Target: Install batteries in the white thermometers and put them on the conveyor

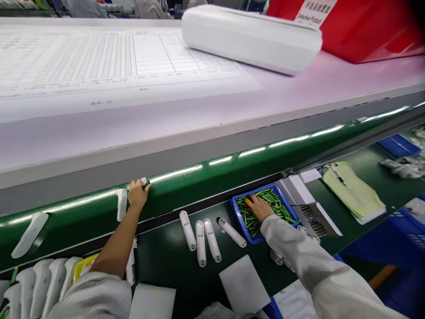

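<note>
My left hand [137, 193] reaches over the green conveyor belt [186, 181], thumb spread from the fingers. The end of a white piece [143, 180] shows beside its fingertips; the rest is hidden. Just left of that hand, a white handle-shaped casing [121, 204] lies on the belt, and another white casing [30, 235] lies farther left. My right hand [260, 208] rests in a blue bin [244, 228] of small green-and-gold cylinders [274, 201] that look like batteries. Its fingers touch the pile, apart, and one fingertip is yellow. Several slim white casings [212, 239] lie left of the bin.
A pale shelf [199, 117] above the belt carries a printed sheet [99, 62], a long white casing [249, 37] and a red bin [372, 31]. White casings [40, 283] stand in a row at lower left. Yellow-green papers [352, 188] lie at right.
</note>
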Available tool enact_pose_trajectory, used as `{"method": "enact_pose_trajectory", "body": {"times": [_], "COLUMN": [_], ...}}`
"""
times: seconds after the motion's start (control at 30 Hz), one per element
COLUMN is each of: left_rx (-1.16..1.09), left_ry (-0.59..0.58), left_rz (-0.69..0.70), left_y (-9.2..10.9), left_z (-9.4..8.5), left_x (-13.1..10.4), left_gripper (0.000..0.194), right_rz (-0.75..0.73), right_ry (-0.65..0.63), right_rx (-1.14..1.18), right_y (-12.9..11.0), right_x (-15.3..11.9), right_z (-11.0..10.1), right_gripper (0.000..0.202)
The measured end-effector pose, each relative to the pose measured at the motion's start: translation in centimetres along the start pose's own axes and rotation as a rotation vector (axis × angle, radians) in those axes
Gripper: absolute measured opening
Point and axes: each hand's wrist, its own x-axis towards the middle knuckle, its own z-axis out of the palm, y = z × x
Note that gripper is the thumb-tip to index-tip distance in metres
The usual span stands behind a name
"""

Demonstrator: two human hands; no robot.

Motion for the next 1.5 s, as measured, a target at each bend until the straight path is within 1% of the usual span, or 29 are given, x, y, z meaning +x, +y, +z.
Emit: {"method": "enact_pose_trajectory", "body": {"times": [0.07, 0.13, 0.2, 0.27, 0.3, 0.37, 0.43, 0.5, 0.53, 0.6, 0.67, 0.73, 0.8, 0.87, 0.97, 1.03, 1.07, 1.13, 1.2, 1.27, 1.33, 1.4, 1.5], "left_rx": [0.0, -0.025, -0.084, -0.178, -0.239, -0.397, -0.593, -0.796, -0.907, -1.131, -1.304, -1.427, -1.572, -1.716, -1.791, -1.799, -1.801, -1.801, -1.8, -1.804, -1.809, -1.815, -1.82], "left_ry": [-0.006, 0.008, 0.033, 0.075, 0.104, 0.171, 0.25, 0.315, 0.326, 0.292, 0.209, 0.105, -0.021, -0.141, -0.249, -0.284, -0.29, -0.276, -0.244, -0.2, -0.169, -0.15, -0.123], "left_rz": [-0.063, -0.131, -0.165, -0.168, -0.162, -0.139, -0.101, -0.064, -0.061, -0.091, -0.139, -0.186, -0.243, -0.297, -0.287, -0.241, -0.213, -0.161, -0.12, -0.097, -0.094, -0.1, -0.102], "left_y": [0.7, 0.8, 0.7, 0.5, 0.5, 0.7, 1.4, 2.4, 3.1, 4.4, 5.8, 7.1, 8.6, 10.2, 12.5, 13.6, 14.1, 14.7, 15.1, 15.2, 15.3, 15.3, 15.3], "left_z": [0.4, 0.1, -0.6, -1.7, -2.4, -3.8, -5.2, -6.6, -7.2, -8.2, -8.8, -9.2, -9.7, -10.4, -11.8, -12.8, -13.3, -14.2, -14.9, -15.4, -15.7, -16.0, -16.4], "left_x": [1.7, 2.8, 3.0, 1.8, 0.7, -2.1, -5.7, -9.5, -11.5, -15.1, -18.4, -21.3, -23.9, -26.1, -28.8, -30.1, -30.7, -31.7, -32.6, -33.4, -34.0, -34.6, -35.3], "left_gripper": [0.043, 0.037, 0.035, 0.037, 0.039, 0.048, 0.054, 0.053, 0.05, 0.046, 0.043, 0.041, 0.036, 0.029, 0.028, 0.028, 0.029, 0.03, 0.03, 0.03, 0.03, 0.029, 0.026], "right_rz": [0.033, 0.07, 0.1, 0.129, 0.148, 0.203, 0.274, 0.344, 0.371, 0.408, 0.419, 0.401, 0.35, 0.26, 0.085, -0.033, -0.104, -0.293, -0.41, -0.464, -0.512, -0.554, -0.594], "right_ry": [-0.045, -0.088, -0.113, -0.116, -0.111, -0.085, -0.046, -0.002, 0.019, 0.064, 0.123, 0.195, 0.266, 0.314, 0.342, 0.338, 0.328, 0.276, 0.259, 0.302, 0.395, 0.511, 0.666], "right_rx": [-0.005, 0.009, 0.048, 0.112, 0.153, 0.249, 0.36, 0.481, 0.544, 0.666, 0.777, 0.88, 0.987, 1.113, 1.316, 1.442, 1.513, 1.718, 1.805, 1.749, 1.582, 1.406, 1.228], "right_y": [-0.4, -0.7, -0.8, -0.8, -0.7, -0.6, -0.6, -0.7, -0.8, -1.0, -1.2, -1.4, -2.0, -3.3, -6.9, -10.0, -11.6, -14.6, -17.1, -19.1, -20.5, -21.5, -22.5], "right_x": [0.0, -0.1, -0.4, -0.8, -1.0, -1.4, -1.7, -2.0, -2.1, -2.4, -2.9, -3.8, -5.4, -7.6, -11.9, -15.1, -16.7, -19.8, -22.4, -24.4, -25.7, -26.4, -26.6], "right_z": [-0.2, -0.2, -0.1, 0.0, 0.0, 0.0, 0.1, 0.2, 0.2, -0.1, -0.8, -2.0, -3.5, -5.2, -7.8, -9.6, -10.5, -12.2, -13.5, -14.2, -14.3, -14.2, -13.9], "right_gripper": [0.023, 0.023, 0.023, 0.023, 0.024, 0.024, 0.025, 0.026, 0.027, 0.026, 0.026, 0.024, 0.024, 0.031, 0.042, 0.048, 0.047, 0.037, 0.03, 0.025, 0.026, 0.02, 0.01]}}
